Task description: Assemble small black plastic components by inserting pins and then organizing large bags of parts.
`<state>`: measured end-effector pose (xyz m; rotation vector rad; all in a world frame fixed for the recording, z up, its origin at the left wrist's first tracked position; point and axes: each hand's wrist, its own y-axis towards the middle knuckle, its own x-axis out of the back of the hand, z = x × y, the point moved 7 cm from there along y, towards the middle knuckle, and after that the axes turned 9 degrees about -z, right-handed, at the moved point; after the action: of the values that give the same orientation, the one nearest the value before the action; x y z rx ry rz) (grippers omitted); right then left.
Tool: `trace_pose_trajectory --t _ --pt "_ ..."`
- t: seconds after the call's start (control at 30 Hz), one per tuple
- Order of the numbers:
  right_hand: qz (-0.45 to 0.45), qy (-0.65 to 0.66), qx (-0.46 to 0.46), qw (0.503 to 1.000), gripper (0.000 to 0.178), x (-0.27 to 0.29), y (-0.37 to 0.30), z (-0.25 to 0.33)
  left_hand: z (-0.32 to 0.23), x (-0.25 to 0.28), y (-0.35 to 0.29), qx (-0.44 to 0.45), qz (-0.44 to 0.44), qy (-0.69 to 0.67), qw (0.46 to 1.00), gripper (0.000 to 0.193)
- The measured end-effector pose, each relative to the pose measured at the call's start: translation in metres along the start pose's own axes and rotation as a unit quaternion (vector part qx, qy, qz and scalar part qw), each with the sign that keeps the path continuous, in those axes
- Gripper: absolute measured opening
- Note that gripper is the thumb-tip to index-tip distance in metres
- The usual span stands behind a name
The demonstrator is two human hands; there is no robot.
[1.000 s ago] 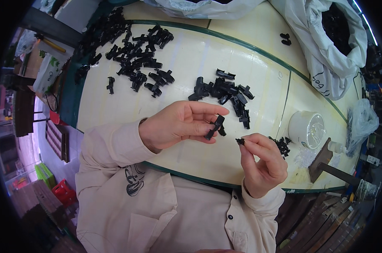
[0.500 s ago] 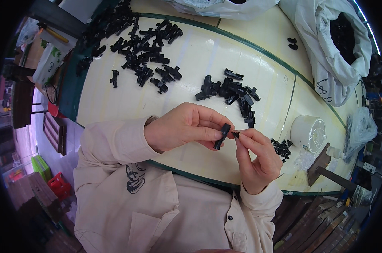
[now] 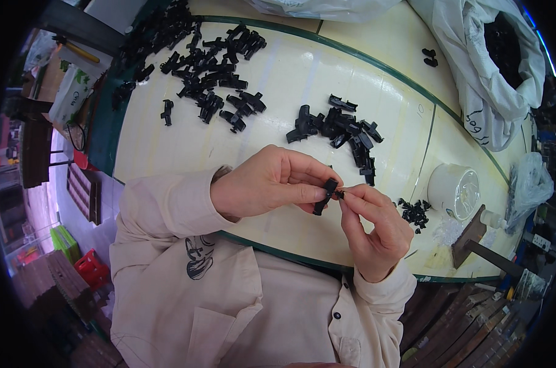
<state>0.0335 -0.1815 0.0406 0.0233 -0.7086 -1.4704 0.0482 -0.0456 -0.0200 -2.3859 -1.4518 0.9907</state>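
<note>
Bringing both hands together above the near edge of the cream table (image 3: 278, 80), head view only. Left hand (image 3: 265, 184) clamped on a black plastic clip (image 3: 325, 195), thumb and fingers closed round it, clip held clear of the tabletop. Right hand (image 3: 376, 227) pinched shut on a small black insert (image 3: 340, 194), fingertips now touching the clip's upper end.

Compared with one second ago: hands then apart, clip in the left, insert held well to the right. Half a second ago: gap nearly closed. Now: insert meeting clip, which reads as the fitting step being under way rather than complete; seating not confirmable, since fingers cover the joint.

Count, head view:
- Hands: two, both the wearer's own.
- Held parts: two, one clip and one insert.
- Loose heaps of black parts: one large heap (image 3: 210, 67) at far left, one middle heap (image 3: 345, 132) beyond the hands, one small cluster (image 3: 414, 210) just right of the right hand. Single pieces too tangled for an exact count.
- Stray pair of parts (image 3: 430, 57) at far right: two.
- White round tub (image 3: 452, 190): one.
- White sack of black parts (image 3: 480, 73): one.
</note>
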Motion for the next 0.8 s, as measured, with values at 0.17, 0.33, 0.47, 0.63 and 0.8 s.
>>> trace_pose_trajectory --t 0.17,0.33,0.47,0.63,0.8 --pt "0.015 -0.010 0.005 1.000 0.025 -0.003 0.001 0.001 0.001 0.003 0.000 -0.003 -0.013 0.015 1.000 0.029" --pt "0.036 -0.037 0.028 0.998 0.026 -0.005 -0.001 0.003 -0.001 0.000 -0.002 -0.033 -0.031 0.043 0.998 0.026" --pt "0.037 -0.034 0.005 0.999 0.025 -0.006 -0.001 0.005 0.001 0.002 -0.002 -0.047 -0.048 0.070 0.995 0.025" --pt "0.025 -0.035 0.028 0.999 0.028 -0.002 -0.008 0.002 0.004 -0.001 0.000 -0.050 -0.028 0.034 0.998 0.025" --pt "0.001 -0.034 0.035 0.999 0.031 0.002 -0.013 0.004 0.000 0.000 -0.006 -0.017 -0.052 0.043 0.998 0.026"
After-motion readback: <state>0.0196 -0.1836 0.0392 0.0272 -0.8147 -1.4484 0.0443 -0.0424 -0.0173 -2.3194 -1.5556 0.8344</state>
